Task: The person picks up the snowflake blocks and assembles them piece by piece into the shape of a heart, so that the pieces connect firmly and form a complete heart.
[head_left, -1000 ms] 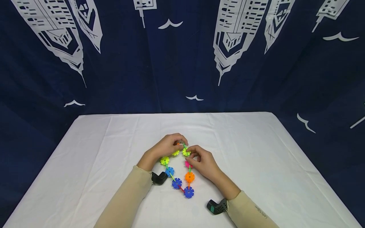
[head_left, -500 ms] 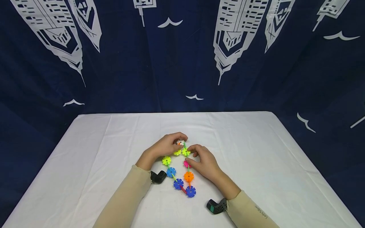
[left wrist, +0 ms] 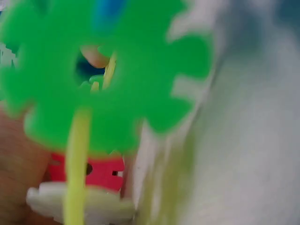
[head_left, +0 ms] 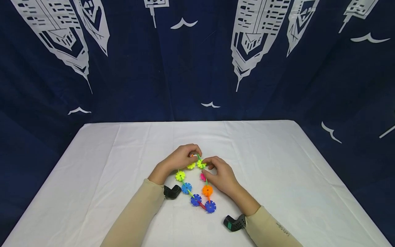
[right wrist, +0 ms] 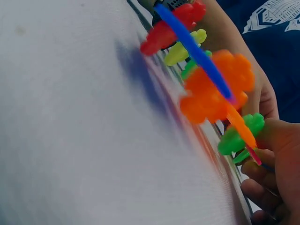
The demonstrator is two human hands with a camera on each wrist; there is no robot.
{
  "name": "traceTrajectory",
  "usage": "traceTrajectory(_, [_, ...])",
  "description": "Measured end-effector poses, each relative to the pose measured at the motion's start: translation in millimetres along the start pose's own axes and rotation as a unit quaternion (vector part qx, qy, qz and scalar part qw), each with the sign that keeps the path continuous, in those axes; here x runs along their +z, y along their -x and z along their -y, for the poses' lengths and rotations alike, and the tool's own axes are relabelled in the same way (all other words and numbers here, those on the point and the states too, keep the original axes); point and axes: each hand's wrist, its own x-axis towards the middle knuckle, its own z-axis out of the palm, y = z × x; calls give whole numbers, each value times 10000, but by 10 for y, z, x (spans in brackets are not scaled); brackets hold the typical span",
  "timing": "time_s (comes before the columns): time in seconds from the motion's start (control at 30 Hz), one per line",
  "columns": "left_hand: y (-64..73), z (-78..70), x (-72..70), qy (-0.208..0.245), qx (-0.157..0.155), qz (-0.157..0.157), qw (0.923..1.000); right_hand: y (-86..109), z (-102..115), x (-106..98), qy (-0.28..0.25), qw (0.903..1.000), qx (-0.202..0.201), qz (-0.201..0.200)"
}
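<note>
A loop of colored toothed plastic discs joined by short sticks hangs between both hands in the head view. My left hand (head_left: pixel 182 157) grips its upper end, partly covering a yellow disc (head_left: pixel 191 165) and an orange bit. With thumb and forefinger my right hand (head_left: pixel 222 175) holds the right side, near a yellow-green disc (head_left: pixel 201 164) and a pink disc (head_left: pixel 202 176). Below are an orange disc (head_left: pixel 207 190) and two dark blue discs (head_left: pixel 210 206). A green disc (left wrist: pixel 154 79) looms in the left wrist view. Fingers (right wrist: pixel 262 185) curl by a green disc (right wrist: pixel 241 135) in the right wrist view.
A white cloth covers the table (head_left: pixel 262 147). Behind it hangs a dark blue curtain (head_left: pixel 191 75) with white building and bird prints. Black wrist devices (head_left: pixel 172 192) sit at both sleeve cuffs.
The loop's lower end has swung to the right, with the blue and orange discs shifting that way. Both hands stay nearly in place and keep their hold.
</note>
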Motion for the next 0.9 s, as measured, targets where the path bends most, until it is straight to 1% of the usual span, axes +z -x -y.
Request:
traceTrajectory(0.1, [-13,-3,13,89,133,-14,9999,2,4,-9,-335,9993,141,-36])
traceTrajectory(0.23, [-19,-10,28,195,284,-86,9994,-2,22,-21,-1052,9937,379,-1])
traceTrajectory(0.3, [-23,-21,37,207,364,-173,9990,-6,32,-24,-1445,9881,520,50])
traceTrajectory(0.43, [-30,-66,59,263,466,-361,9979,-16,51,-32,-2115,9730,914,142])
traceTrajectory(0.47, [-31,-81,66,300,460,-390,9977,-15,96,-55,-2239,9692,1012,167])
traceTrajectory(0.53, [-27,-116,83,394,424,-427,9974,-30,91,-42,-2468,9625,1116,139])
traceTrajectory(0.67, [-19,-191,119,456,275,-531,9972,-55,94,-28,-2784,9523,1247,-86])
traceTrajectory(0.7, [-17,-210,126,464,238,-553,9971,-65,53,-2,-2881,9492,1259,-163])
traceTrajectory(0.73, [-15,-229,130,455,217,-578,9971,-70,59,-6,-2958,9460,1312,-219])
traceTrajectory(0.9, [-23,-274,153,546,132,-638,9964,-82,72,-24,-3187,9340,1581,-327])
